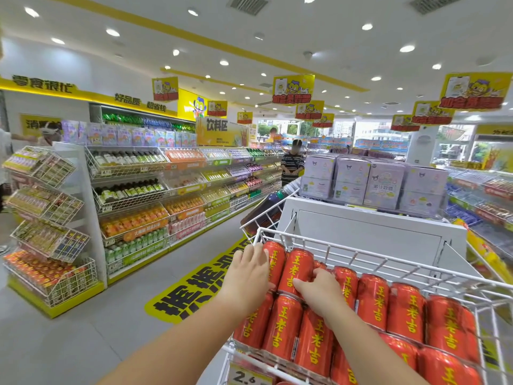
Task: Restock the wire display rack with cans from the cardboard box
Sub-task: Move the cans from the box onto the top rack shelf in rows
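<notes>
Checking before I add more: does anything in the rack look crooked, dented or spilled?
Nothing stands out. The red cans lie on their sides in even rows in the wire rack, labels up, with no dents or spills visible.

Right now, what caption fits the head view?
Left hand and right hand touch red cans lying in the white wire rack.
</notes>
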{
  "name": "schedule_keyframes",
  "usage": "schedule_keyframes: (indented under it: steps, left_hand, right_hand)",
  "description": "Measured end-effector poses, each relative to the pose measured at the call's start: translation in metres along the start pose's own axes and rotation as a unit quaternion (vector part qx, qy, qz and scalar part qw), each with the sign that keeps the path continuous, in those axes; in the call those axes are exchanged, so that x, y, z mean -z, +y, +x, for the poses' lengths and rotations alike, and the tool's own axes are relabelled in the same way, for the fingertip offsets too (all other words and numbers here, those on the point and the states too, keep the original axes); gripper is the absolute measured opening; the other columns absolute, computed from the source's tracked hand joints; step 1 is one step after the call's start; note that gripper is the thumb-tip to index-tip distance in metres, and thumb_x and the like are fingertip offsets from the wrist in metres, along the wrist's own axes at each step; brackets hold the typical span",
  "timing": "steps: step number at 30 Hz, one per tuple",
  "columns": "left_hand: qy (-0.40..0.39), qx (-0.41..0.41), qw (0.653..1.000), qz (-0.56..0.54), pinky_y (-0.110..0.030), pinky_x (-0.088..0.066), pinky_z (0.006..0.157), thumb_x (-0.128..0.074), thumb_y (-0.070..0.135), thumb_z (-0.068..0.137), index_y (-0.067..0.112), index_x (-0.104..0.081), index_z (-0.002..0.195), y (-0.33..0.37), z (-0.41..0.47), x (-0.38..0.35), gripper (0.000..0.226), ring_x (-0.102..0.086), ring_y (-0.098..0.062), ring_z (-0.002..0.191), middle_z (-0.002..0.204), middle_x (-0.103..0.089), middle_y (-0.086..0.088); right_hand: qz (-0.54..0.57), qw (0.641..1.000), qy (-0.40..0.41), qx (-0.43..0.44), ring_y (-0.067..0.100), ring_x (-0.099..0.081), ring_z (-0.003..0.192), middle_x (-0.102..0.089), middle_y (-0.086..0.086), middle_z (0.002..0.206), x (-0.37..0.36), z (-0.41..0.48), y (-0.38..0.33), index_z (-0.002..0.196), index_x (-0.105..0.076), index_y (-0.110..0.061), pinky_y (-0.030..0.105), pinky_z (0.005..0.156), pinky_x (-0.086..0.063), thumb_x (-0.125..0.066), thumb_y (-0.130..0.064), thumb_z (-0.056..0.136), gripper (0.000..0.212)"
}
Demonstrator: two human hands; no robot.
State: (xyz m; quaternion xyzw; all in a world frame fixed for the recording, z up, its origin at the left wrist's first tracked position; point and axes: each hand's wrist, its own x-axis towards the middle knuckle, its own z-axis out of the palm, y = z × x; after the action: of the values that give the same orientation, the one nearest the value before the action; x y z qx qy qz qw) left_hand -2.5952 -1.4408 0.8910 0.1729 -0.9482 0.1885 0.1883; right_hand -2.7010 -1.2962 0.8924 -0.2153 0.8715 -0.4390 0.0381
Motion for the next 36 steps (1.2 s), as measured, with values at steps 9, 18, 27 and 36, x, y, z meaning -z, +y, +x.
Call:
schedule_keyframes:
  steps: [9, 18, 27, 36]
  left_hand:
    - [-0.063, 0.022, 0.986, -0.152, -0.044, -0.044, 0.105, -0.041, 0.051, 0.104, 0.01, -0.003, 0.161, -0.007, -0.003, -0.015, 0.08, -0.045, -0.033, 0.135, 0.168, -0.007, -0.004]
    - [-0.057, 0.009, 0.994, -0.098, -0.051, -0.029, 0.118, -0.035, 0.053, 0.103, 0.012, -0.006, 0.161, -0.002, -0.026, -0.004, 0.076, -0.022, -0.036, 0.15, 0.169, 0.001, -0.011]
    - [-0.098, -0.008, 0.991, -0.092, -0.056, -0.017, 0.122, -0.038, 0.062, 0.096, 0.018, -0.001, 0.162, -0.013, -0.063, 0.019, 0.087, -0.01, -0.037, 0.153, 0.169, 0.001, -0.011]
    - [-0.101, -0.091, 0.986, -0.096, -0.058, -0.009, 0.123, -0.031, 0.068, 0.095, 0.017, 0.003, 0.161, -0.044, -0.113, 0.018, 0.091, -0.001, -0.037, 0.155, 0.169, -0.002, -0.011]
  right_hand:
    - [-0.107, 0.991, -0.078, 0.029, 0.028, -0.054, 0.117, -0.049, 0.013, 0.132, 0.004, 0.007, 0.001, 0.126, -0.054, -0.007, 0.032, 0.098, -0.043, -0.056, -0.033, 0.097, 0.039]
    - [-0.163, 0.983, -0.068, 0.044, 0.039, -0.028, 0.145, -0.014, 0.022, 0.161, 0.003, -0.01, -0.001, 0.159, 0.0, -0.01, 0.043, 0.119, -0.027, -0.044, -0.037, 0.102, 0.077]
    - [-0.282, 0.95, -0.03, 0.131, 0.032, -0.01, 0.152, -0.01, 0.011, 0.166, 0.015, -0.057, -0.003, 0.16, -0.008, -0.025, 0.046, 0.122, -0.016, -0.036, -0.054, 0.101, 0.071]
    - [-0.385, 0.907, 0.009, 0.17, 0.032, -0.024, 0.148, -0.03, 0.011, 0.159, -0.015, -0.127, -0.012, 0.157, -0.023, -0.019, 0.045, 0.121, -0.019, -0.005, -0.069, 0.081, 0.093]
